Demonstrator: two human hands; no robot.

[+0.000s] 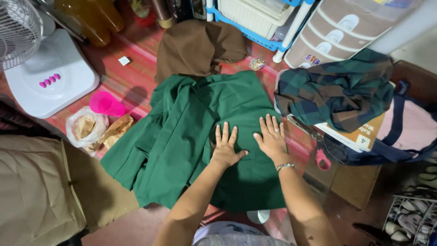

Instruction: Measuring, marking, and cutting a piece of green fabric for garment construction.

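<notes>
Head view: green garment [191,132] lengthwise, collar far.

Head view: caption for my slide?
Both hands, left and right, press flat on a green garment spread on a striped mat.

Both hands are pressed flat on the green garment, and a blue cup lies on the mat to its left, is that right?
Not quite: the cup is pink, not blue, as the head view shows. The rest holds: the left hand and right hand lie flat, fingers spread, on the green garment, with the cup on the striped mat to its left.
</notes>
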